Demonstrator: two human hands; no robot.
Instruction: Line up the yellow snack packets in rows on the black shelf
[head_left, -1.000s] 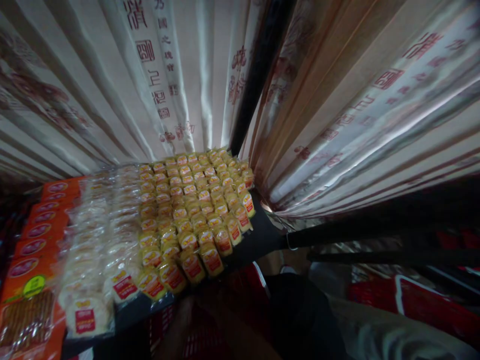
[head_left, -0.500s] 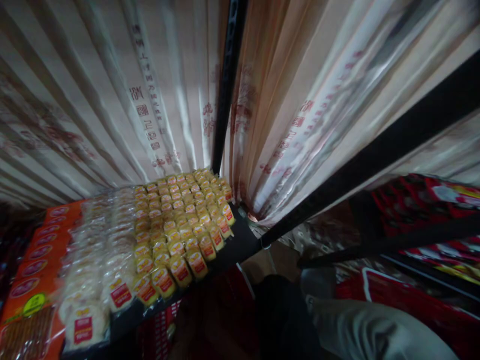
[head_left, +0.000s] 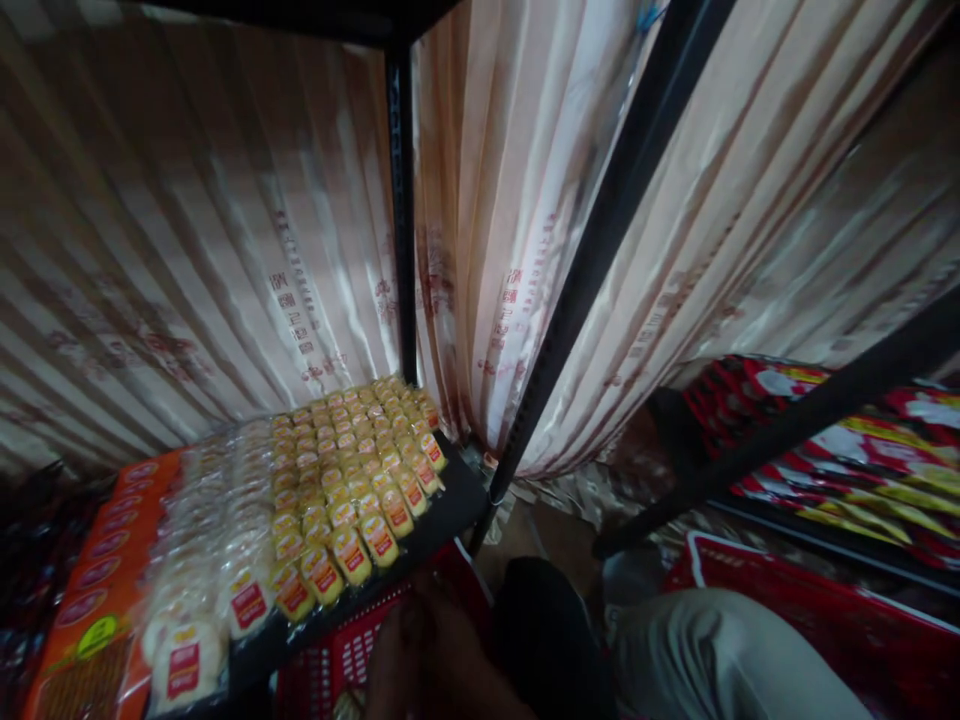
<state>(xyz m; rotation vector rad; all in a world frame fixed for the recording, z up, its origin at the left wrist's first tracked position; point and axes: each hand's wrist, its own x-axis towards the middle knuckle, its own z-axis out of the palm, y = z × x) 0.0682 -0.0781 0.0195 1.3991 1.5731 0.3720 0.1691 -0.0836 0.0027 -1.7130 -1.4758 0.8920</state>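
At the bottom centre, in deep shade, my left hand [head_left: 386, 650] and my right hand [head_left: 454, 635] are close together over a red plastic basket [head_left: 349, 640]. Their fingers are too dark and blurred to show whether they hold anything. A small wrapped piece [head_left: 346, 703] lies low in the basket, beside my left hand. Just beyond the hands is a black shelf [head_left: 427, 535]. It bears rows of yellow wrapped cakes [head_left: 349, 555] with red labels, and rows of white round cakes [head_left: 184, 660] in clear wrappers to their left.
An orange box [head_left: 97, 590] stands left of the cakes. Black posts [head_left: 585, 270] and pleated curtains [head_left: 337, 200] rise behind. Red and yellow packets [head_left: 832, 440] fill a shelf at right, above another red basket [head_left: 810, 610]. A knee in pale trousers [head_left: 720, 640] is at lower right.
The view has tilted up and shifted, so an upper shelf bar and more packets show. My hands, barely visible in the dark before, now show above the red basket.
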